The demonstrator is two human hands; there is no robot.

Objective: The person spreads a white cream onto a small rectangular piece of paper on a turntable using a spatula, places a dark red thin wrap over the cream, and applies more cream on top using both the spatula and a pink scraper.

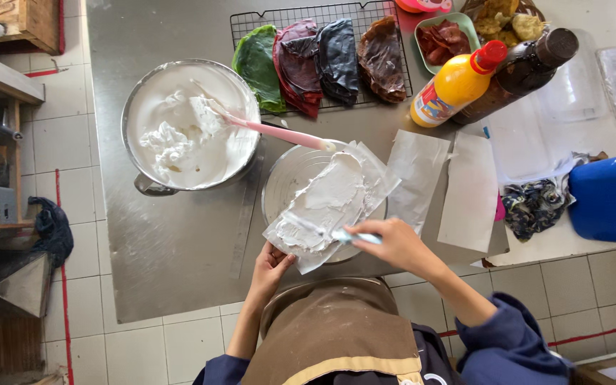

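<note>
I saw an evenly bright, soft daylight over the whole frame, with no hard shadows. The steel table [172, 249] gave a dull grey sheen rather than sharp glare, brightest near the upper left of the frame. The white cream in the bowl [190, 125] was close to washed out, losing detail. Focus was fair in the middle. The far left edge was dim and murky, and lines bent slightly toward the corners.

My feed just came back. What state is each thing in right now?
Left hand: steadying the paper sheet.
Right hand: gripping a spreader.
Paper sheet: partly coated with white cream.
Big bowl: holds cream, pink spatula resting inside.
Bottles: capped, lying tilted.
</note>
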